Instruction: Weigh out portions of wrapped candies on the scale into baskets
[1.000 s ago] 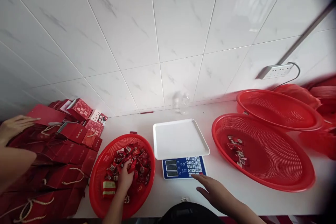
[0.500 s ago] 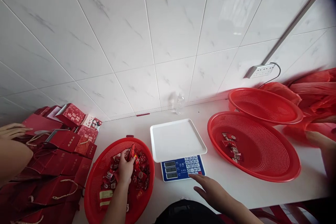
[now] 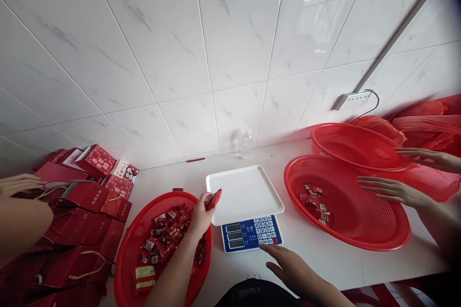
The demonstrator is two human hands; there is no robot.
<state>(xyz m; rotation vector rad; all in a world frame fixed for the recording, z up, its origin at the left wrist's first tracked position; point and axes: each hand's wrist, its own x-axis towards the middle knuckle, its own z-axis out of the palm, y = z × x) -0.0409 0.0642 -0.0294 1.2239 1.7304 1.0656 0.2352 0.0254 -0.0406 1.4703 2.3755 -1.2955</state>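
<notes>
My left hand (image 3: 201, 213) is closed on a red-wrapped candy packet (image 3: 215, 199), just over the left edge of the white weighing tray (image 3: 245, 189). Below that arm lies the left red basket (image 3: 124, 249), with many small wrapped packets (image 3: 171, 228) and a red packet with a pale label (image 3: 145, 276) in it. My right hand (image 3: 286, 261) hovers with fingers stretched out near the lower edge of the scale's blue keypad panel (image 3: 250, 234); whether it touches the panel I cannot tell.
To the right, a large red basket (image 3: 360, 230) holds several packets, with another red basket (image 3: 356, 146) behind it. A co-worker's hands (image 3: 399, 191) reach over these. Red gift boxes (image 3: 86, 196) crowd the left, beside another person's arm (image 3: 21, 220). A clear bottle (image 3: 247, 144) stands by the wall.
My left hand has moved up and right from the left basket to the tray's edge with a red packet. The co-worker's hands at right have come over the baskets. My right hand is nearly still.
</notes>
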